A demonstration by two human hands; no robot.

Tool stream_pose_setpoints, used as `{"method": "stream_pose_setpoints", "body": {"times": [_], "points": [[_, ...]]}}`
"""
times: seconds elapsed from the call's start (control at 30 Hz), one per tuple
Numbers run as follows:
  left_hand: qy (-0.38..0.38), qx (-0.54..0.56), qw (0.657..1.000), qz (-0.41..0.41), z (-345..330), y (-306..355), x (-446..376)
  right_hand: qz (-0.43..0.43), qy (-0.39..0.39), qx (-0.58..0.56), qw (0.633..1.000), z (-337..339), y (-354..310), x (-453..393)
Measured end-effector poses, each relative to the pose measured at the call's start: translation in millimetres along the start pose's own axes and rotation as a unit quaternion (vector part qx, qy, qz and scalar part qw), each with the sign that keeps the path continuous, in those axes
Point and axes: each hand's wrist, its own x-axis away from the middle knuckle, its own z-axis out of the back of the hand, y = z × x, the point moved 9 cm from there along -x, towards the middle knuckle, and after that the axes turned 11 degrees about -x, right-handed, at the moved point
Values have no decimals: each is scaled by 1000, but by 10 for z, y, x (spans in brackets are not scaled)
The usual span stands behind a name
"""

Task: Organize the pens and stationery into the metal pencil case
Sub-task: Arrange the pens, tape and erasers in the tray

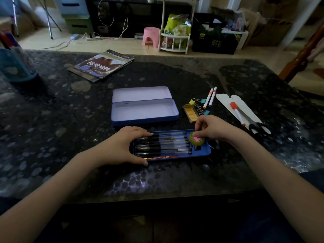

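A: How far along does it look?

B: Partly done, I'd judge. The blue inner tray (201, 152) lies just in front of the open metal pencil case (143, 109), and a row of black gel pens (163, 143) already fills most of it, with a red pencil (161, 156) along its near edge.

A: And the hands?

B: The left hand (122, 146) is spread over the tray's left end, fingers straight on the pen ends, thumb by the near rim; it steadies rather than grips. The right hand (213, 128) pinches a round green eraser with a pink heart (197, 139) at the tray's right end. Whether the eraser rests on the tray floor or is just above it, I can't tell.

A: What's left outside?

B: To the right of the case: a yellow packet (190, 113), some binder clips (199, 104) touching it, and two white markers (210, 97) just beyond those. Further right, an orange-capped marker (237, 113) and black-handled scissors (259, 128) lie on a white sheet (226, 99).

A: So the case itself?

B: Its base is bare, lid hinged back. The tray probably has to go in, then the loose items, then the lid closes. The scissors may prove awkward to fit.
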Motion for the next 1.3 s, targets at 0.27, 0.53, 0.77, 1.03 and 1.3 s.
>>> {"method": "stream_pose_setpoints", "body": {"times": [0.27,0.53,0.77,1.03,1.3], "points": [[3,-3,1000,0,14,4,0,3,-39,58,998,-46,-38,96],[2,-4,1000,-4,16,17,-6,24,30,53,998,268,-33,101],[3,-10,1000,-7,5,4,-11,-123,105,184,969,699,402,177],[11,-6,1000,-9,10,-6,-9,-139,73,156,975,545,381,262],[9,-11,1000,-7,29,33,-3,-137,74,145,977,530,371,249]]}}
